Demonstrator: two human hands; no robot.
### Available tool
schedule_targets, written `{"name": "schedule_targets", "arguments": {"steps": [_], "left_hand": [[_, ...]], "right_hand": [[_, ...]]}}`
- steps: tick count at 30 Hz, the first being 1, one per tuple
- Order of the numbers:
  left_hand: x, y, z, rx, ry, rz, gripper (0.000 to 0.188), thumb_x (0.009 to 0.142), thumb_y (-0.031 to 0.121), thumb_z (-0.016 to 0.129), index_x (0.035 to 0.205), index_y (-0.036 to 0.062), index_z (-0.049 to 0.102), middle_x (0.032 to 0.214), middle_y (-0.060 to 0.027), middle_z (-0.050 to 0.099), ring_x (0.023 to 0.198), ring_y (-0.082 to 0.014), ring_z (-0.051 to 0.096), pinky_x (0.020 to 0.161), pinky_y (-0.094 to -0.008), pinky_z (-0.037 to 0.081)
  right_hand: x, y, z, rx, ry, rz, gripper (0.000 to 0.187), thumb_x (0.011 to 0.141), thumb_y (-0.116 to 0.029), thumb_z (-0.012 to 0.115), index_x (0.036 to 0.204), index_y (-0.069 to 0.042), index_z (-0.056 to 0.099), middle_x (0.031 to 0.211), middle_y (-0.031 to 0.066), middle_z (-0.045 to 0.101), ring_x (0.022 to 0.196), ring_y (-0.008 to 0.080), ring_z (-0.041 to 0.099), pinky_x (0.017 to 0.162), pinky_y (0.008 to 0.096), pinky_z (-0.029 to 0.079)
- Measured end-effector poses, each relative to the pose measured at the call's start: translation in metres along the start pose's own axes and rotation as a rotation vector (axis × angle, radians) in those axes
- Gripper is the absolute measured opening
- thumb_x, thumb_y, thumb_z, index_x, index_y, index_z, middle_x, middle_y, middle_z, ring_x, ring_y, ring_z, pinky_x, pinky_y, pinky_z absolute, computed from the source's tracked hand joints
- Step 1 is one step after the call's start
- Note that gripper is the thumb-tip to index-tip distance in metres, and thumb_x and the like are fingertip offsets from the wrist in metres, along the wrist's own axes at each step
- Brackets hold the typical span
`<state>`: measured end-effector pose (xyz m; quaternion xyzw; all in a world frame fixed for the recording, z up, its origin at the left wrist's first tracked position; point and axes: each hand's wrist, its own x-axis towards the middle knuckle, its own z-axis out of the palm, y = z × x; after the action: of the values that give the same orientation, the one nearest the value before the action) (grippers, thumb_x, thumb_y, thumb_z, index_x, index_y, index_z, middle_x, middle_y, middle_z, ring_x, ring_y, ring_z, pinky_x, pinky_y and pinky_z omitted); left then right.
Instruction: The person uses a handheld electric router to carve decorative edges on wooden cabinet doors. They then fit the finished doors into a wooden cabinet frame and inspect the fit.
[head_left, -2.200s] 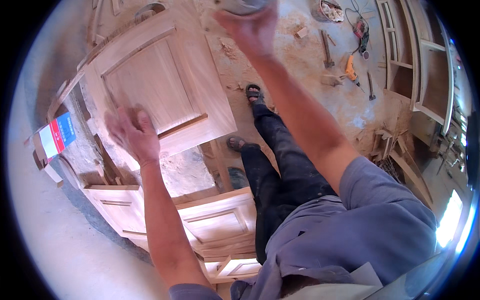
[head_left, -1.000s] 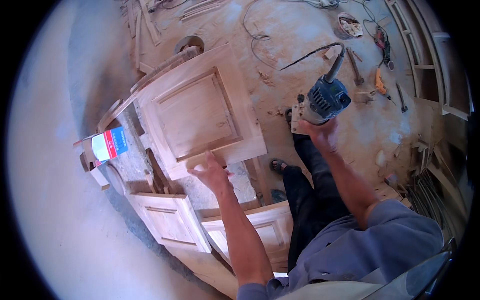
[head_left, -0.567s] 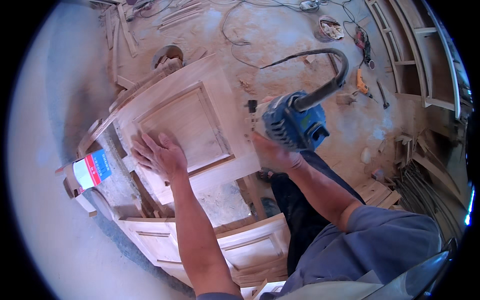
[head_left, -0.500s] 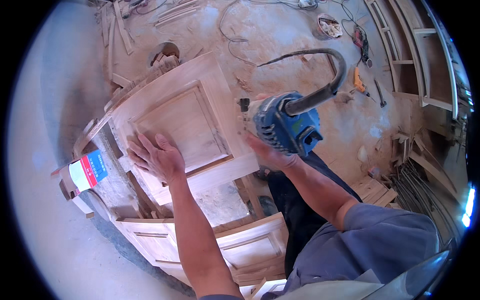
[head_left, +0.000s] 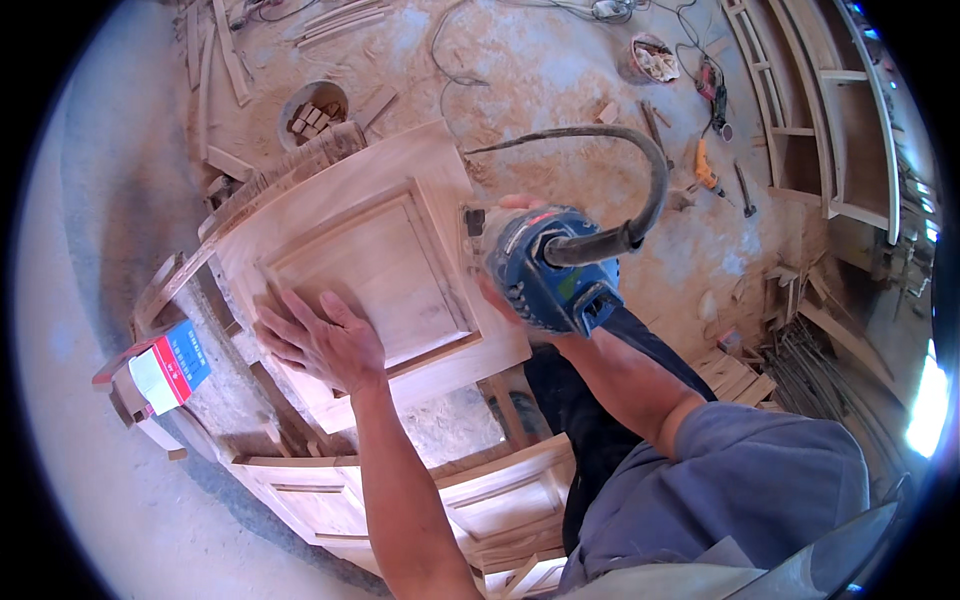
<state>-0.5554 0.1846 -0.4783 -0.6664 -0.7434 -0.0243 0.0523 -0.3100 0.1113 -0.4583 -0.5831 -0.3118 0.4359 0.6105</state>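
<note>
A pale wooden cabinet door [head_left: 440,180] with a raised middle panel lies on the workbench. My left hand [head_left: 322,342] rests on its left part, fingers spread, palm down. At the door's right edge, my right hand [head_left: 500,295] is wrapped round the body of a blue trim router [head_left: 555,270]. A thick black cord [head_left: 655,190] curves up from the router's top. The router hides much of that hand, and its bit cannot be seen.
Beside the bench's left end is a blue, red and white cardboard box [head_left: 165,370]. More panelled doors [head_left: 500,490] stand below the bench. A bucket of wood blocks [head_left: 312,115], an orange drill [head_left: 706,168] and an open cabinet frame [head_left: 830,130] occupy the dusty floor.
The router in my right hand has come slightly left and down, and sits more upright against the door's edge. My left hand stays flat on the door. The whole view has shifted a little.
</note>
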Motion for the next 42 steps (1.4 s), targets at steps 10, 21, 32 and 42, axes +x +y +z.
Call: {"name": "schedule_targets", "arguments": {"steps": [10, 21, 32, 42], "left_hand": [[0.013, -0.002, 0.003, 0.046, 0.004, 0.017, 0.061, 0.104, 0.050, 0.040, 0.151, 0.0098, 0.045, 0.165, -0.0192, 0.020, 0.152, -0.0431, 0.015, 0.122, -0.0579, 0.015], [0.021, -0.007, 0.005, -0.007, 0.029, 0.052, 0.060, 0.104, 0.048, 0.042, 0.150, 0.0095, 0.046, 0.164, -0.0206, 0.024, 0.150, -0.0454, 0.018, 0.121, -0.0590, 0.015], [0.027, -0.010, 0.005, -0.027, 0.051, 0.064, 0.060, 0.105, 0.048, 0.041, 0.150, 0.0101, 0.046, 0.163, -0.0209, 0.025, 0.149, -0.0462, 0.019, 0.120, -0.0603, 0.016], [0.022, -0.009, 0.001, -0.047, 0.058, 0.063, 0.062, 0.103, 0.051, 0.043, 0.148, 0.0097, 0.048, 0.164, -0.0189, 0.026, 0.150, -0.0429, 0.019, 0.120, -0.0587, 0.016]], "right_hand": [[0.069, 0.013, 0.023, -0.671, -0.014, -0.437, 0.052, 0.079, -0.015, 0.081, 0.125, -0.005, 0.059, 0.120, 0.0069, 0.064, 0.109, 0.0188, 0.061, 0.094, 0.0351, 0.050], [0.129, 0.016, 0.044, -0.875, 0.148, -0.539, 0.039, 0.074, -0.022, 0.085, 0.106, -0.007, 0.069, 0.102, 0.0028, 0.069, 0.091, 0.0178, 0.066, 0.083, 0.0333, 0.052], [0.160, 0.000, 0.064, -0.461, 0.237, -0.363, 0.038, 0.070, -0.008, 0.085, 0.104, -0.003, 0.067, 0.096, 0.0025, 0.069, 0.083, 0.0124, 0.065, 0.076, 0.0301, 0.054], [0.208, -0.003, 0.039, -0.325, 0.336, -0.484, 0.045, 0.068, -0.005, 0.085, 0.107, -0.002, 0.063, 0.096, 0.0036, 0.067, 0.083, 0.0124, 0.064, 0.076, 0.0297, 0.054]]}}
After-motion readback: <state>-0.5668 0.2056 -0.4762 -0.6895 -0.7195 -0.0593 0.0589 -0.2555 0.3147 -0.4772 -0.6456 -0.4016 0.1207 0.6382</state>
